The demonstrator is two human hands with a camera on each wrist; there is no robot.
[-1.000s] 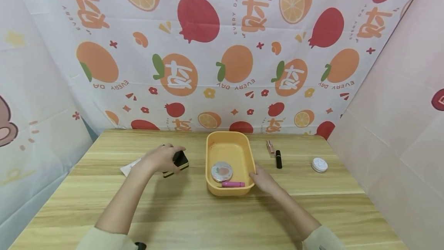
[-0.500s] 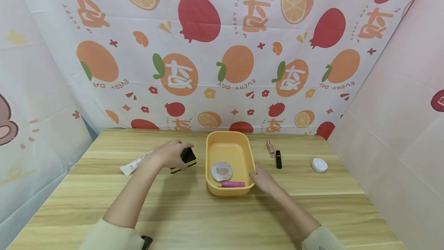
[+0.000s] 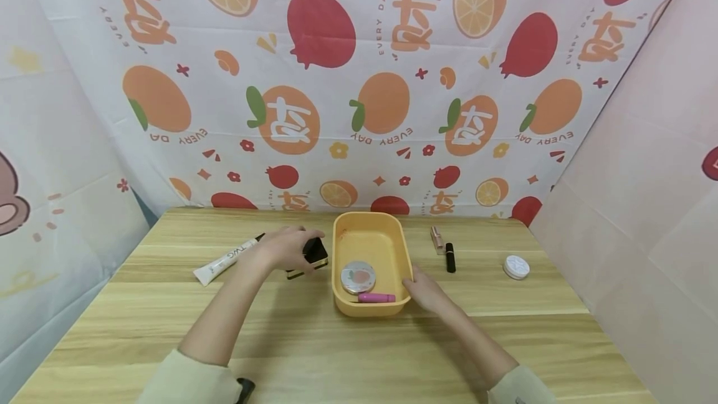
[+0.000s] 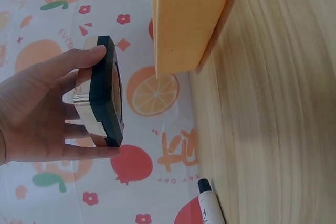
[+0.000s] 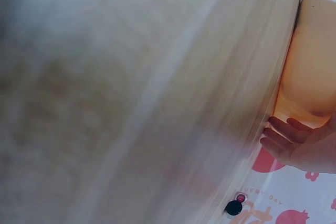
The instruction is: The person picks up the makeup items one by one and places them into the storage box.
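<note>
One black-and-gold square compact case (image 4: 105, 93) sat in the left hand (image 3: 285, 250), which pinched it by opposite edges, thumb on one and little finger on the other, with the remaining fingers behind; the case was raised clear of the wooden table (image 3: 314, 354), near the left side of one yellow bin (image 3: 370, 311). The right hand (image 3: 427, 292) gripped the bin's right wall, thumb at the rim and fingers reaching down outside. Inside the bin, between the two hands, lay one round compact (image 3: 358, 277) with a peach printed on its lid and one pink tube (image 3: 377, 298), the two close together. Just left of the left hand lay one white squeeze tube (image 3: 227, 261), black cap toward that hand, its dark capitals too small to read surely. Beyond the right hand, slightly to its right, were two lipsticks, a rose-pink lipstick (image 3: 437, 239) and a black lipstick (image 3: 450, 257); farther right lay one white round compact (image 3: 516, 267). Behind both hands, the fruit-printed cloth (image 3: 359, 48) repeated "EVERY DAY".
</note>
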